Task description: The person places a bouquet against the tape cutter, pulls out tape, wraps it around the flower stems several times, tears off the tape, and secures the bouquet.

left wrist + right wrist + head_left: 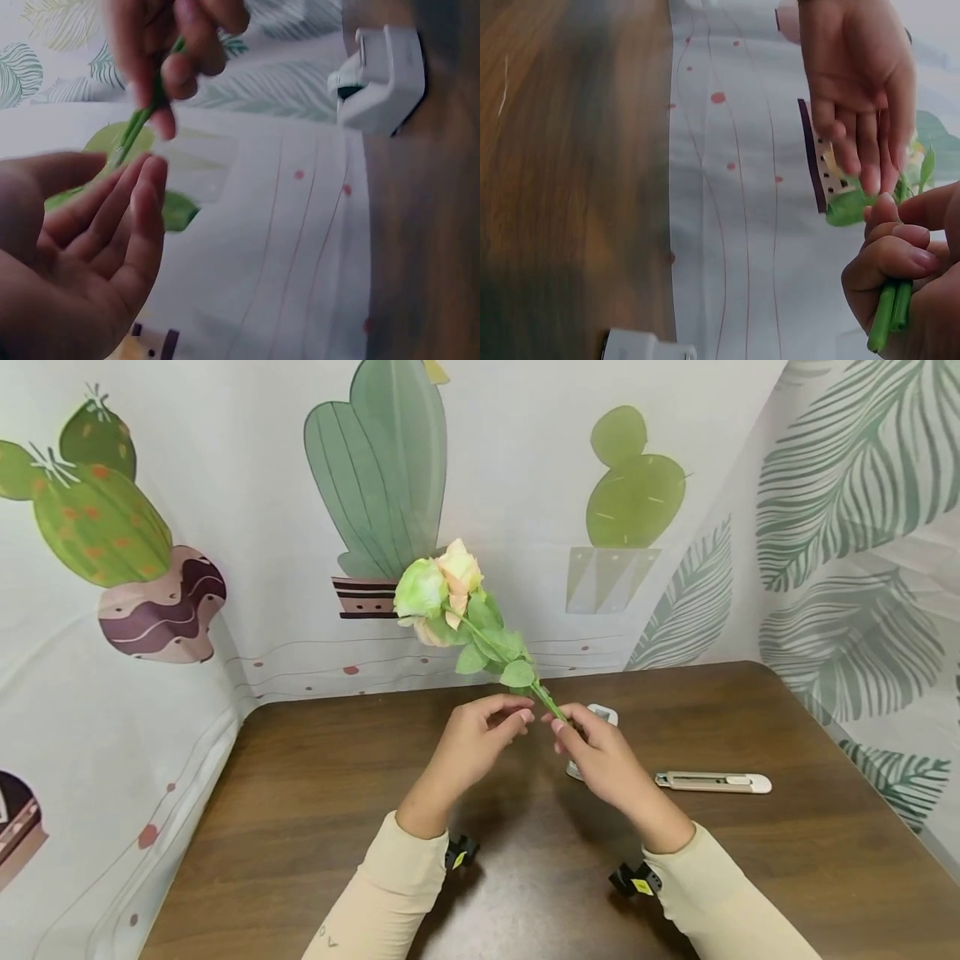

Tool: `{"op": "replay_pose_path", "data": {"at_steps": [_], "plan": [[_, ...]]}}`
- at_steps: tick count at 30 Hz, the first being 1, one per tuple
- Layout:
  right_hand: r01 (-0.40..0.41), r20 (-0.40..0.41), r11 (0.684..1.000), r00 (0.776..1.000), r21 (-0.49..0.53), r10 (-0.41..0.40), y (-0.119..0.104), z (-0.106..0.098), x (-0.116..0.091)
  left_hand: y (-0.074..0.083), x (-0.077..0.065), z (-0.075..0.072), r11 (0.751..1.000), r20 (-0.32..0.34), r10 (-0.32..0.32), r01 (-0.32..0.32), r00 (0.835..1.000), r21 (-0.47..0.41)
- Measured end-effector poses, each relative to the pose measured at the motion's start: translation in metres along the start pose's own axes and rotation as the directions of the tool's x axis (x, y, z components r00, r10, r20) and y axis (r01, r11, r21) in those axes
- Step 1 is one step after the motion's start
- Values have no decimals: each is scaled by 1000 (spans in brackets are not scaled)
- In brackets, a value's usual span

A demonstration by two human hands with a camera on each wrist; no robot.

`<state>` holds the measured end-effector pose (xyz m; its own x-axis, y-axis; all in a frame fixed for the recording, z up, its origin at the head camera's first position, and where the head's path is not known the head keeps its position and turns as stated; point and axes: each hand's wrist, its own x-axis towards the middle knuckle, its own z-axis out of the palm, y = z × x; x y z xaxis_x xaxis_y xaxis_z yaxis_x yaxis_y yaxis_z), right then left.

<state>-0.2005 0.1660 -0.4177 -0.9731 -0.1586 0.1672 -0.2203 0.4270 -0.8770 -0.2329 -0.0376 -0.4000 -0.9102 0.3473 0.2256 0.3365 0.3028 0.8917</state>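
Note:
A small bunch of artificial roses (pixel 438 589), pale green and peach with green leaves, slants up and to the left above the table. My right hand (pixel 600 752) grips its stems near the lower end. Two green stem ends (pixel 891 315) stick out below that fist in the right wrist view. Just left of the stems is my left hand (pixel 476 739), its fingers loosely extended and the tips close to the stems below the leaves. In the left wrist view, the left hand's palm (pixel 82 262) faces up, with thumb and fingers apart.
A white tape dispenser (pixel 390 82) stands on the brown table (pixel 337 777), partly hidden behind my right hand in the head view. Right of it lies a beige and white utility knife (pixel 712 782). A cactus-print cloth (pixel 517 485) hangs behind the table.

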Motion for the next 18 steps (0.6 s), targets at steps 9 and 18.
{"op": "replay_pose_path", "data": {"at_steps": [9, 18], "plan": [[12, -45, 998, 999, 59, -10, -13, 18, -1, -1, 5, 6, 957, -112, -75, 40, 991, -287], [38, -20, 989, 999, 144, -35, -14, 31, -2, -1, 7, 5, 897, -146, -177, 98, 973, -431]]}}
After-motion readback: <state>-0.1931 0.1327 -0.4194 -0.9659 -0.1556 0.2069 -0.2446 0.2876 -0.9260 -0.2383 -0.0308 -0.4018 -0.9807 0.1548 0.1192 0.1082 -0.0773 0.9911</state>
